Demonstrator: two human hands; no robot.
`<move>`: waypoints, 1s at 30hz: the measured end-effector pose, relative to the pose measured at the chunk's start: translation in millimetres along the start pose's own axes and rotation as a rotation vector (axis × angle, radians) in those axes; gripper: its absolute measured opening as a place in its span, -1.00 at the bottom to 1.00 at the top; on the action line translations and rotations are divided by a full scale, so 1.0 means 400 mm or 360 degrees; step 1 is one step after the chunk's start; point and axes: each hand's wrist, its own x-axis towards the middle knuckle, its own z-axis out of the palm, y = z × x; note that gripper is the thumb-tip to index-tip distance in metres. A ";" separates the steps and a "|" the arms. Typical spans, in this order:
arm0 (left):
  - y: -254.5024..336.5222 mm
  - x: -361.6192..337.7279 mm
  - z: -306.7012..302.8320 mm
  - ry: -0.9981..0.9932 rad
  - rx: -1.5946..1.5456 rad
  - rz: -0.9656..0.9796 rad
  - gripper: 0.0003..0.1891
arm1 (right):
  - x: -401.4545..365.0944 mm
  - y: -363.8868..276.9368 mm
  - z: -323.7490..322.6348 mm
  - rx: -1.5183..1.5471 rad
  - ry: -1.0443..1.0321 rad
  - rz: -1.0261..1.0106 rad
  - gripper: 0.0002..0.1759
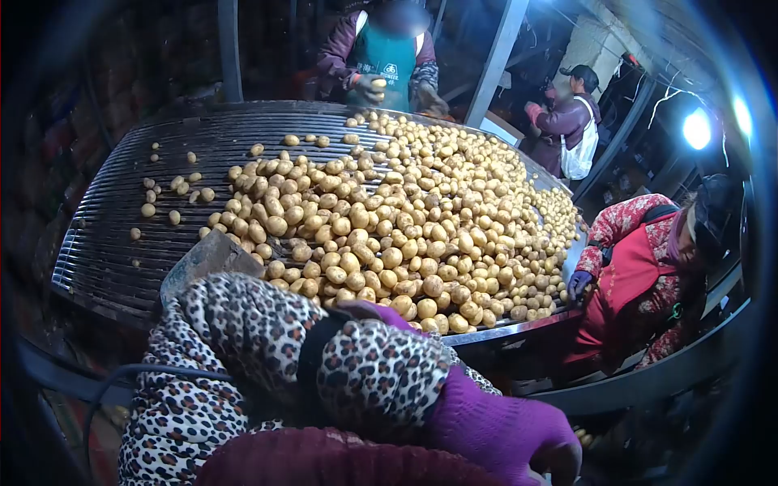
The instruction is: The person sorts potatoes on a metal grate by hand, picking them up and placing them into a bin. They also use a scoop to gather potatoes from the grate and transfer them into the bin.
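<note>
My left arm in a leopard-print sleeve crosses in front of me toward the lower right. At its end is my left hand (502,428) in a purple knitted glove, its fingers curled down near the bottom edge; what they hold, if anything, is hidden. Part of my right hand (374,312), also purple-gloved, shows behind that sleeve, beside the near edge of the potato pile (381,219). Its fingers are hidden. The potatoes lie heaped on a slatted metal sorting table (105,235). A worn greenish panel (207,263) stands at the near edge, left of the pile.
Across the table, a person in a green apron (385,61) holds a potato (378,83). Another person (567,125) stands at the back right. At the right edge a person in a red apron (632,275) leans in. A black cable (162,368) runs past my sleeve.
</note>
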 end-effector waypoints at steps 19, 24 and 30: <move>-0.014 -0.170 0.064 0.0471 0.0622 -0.0139 -0.52 | 0.010 -0.052 0.127 -0.0071 -0.0093 0.0018 -0.47; 0.032 -0.243 0.081 0.0632 0.0820 -0.0027 -0.53 | 0.059 0.017 0.109 -0.0517 0.0040 0.0060 -0.51; 0.137 -0.380 0.113 0.0791 0.1149 0.0091 -0.54 | 0.040 -0.039 0.103 -0.0034 -0.0202 0.0412 -0.62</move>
